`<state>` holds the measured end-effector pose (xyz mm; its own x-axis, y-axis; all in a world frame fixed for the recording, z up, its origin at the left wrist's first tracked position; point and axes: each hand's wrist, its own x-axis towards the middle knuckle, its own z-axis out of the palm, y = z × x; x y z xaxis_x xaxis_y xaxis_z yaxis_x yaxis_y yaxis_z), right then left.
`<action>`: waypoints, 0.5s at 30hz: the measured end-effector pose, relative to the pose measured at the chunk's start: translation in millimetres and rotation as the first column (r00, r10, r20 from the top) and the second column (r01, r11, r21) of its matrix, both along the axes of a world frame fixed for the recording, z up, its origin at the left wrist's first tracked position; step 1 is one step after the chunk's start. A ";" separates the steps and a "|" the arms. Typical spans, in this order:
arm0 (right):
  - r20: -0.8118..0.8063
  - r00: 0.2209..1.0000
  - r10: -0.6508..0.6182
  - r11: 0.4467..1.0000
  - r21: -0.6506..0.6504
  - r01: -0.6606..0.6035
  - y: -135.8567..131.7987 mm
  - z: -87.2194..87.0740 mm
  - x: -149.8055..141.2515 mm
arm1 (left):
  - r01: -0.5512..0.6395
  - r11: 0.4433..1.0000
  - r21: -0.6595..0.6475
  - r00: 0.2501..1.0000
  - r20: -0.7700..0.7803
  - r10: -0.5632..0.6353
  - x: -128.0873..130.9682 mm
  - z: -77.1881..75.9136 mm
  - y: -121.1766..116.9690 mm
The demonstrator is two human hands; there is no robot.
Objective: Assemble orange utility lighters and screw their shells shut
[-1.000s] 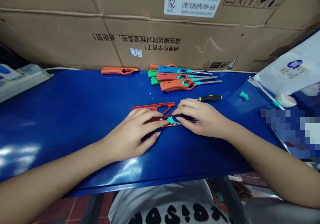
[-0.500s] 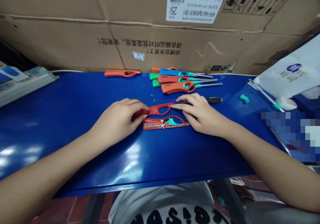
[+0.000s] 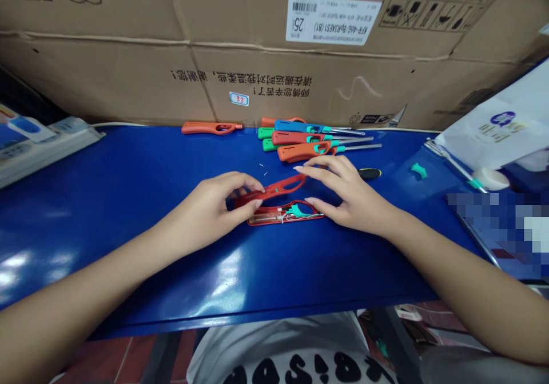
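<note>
A red lighter half-shell (image 3: 281, 190) is tilted up off the table, its inner side partly showing. My left hand (image 3: 223, 201) pinches its left end between thumb and fingers. Just below lies the other red lighter half (image 3: 263, 219), with a clear tank, white wires and a teal trigger (image 3: 295, 210) inside. My right hand (image 3: 343, 192) is open over the right ends of both halves. Its index fingertip is at the tip of the raised shell, and its thumb is by the lower half; whether they press on them I cannot tell.
Behind my hands lie several assembled lighters (image 3: 304, 152) and an orange lighter body (image 3: 212, 127). A screwdriver handle (image 3: 369, 174) shows beyond my right hand. To the right are a loose teal trigger (image 3: 418, 171) and a white bag (image 3: 484, 124). A cardboard box (image 3: 141, 87) stands behind.
The left hand has moved slightly right and lifted the half-shell, which now tilts with its right end higher. The right thumb has shifted left toward the lower half.
</note>
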<state>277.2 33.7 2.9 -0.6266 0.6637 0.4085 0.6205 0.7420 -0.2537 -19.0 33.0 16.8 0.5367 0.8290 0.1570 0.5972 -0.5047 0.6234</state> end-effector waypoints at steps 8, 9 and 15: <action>-0.092 0.986 0.136 0.987 0.103 -0.127 -3.2 0.2 0.3 | 0.083 0.935 -0.346 0.973 0.231 -0.001 10.9 2.5 -12.7; -0.082 0.991 0.108 0.992 0.075 -0.102 -4.4 -0.2 -0.2 | 0.073 0.940 -0.332 0.977 0.213 -0.001 10.6 2.1 -12.9; -0.092 0.989 0.117 0.986 -0.110 -0.127 -6.8 -1.7 -1.8 | 0.011 0.960 -0.280 0.974 0.221 0.054 9.7 -2.9 -10.2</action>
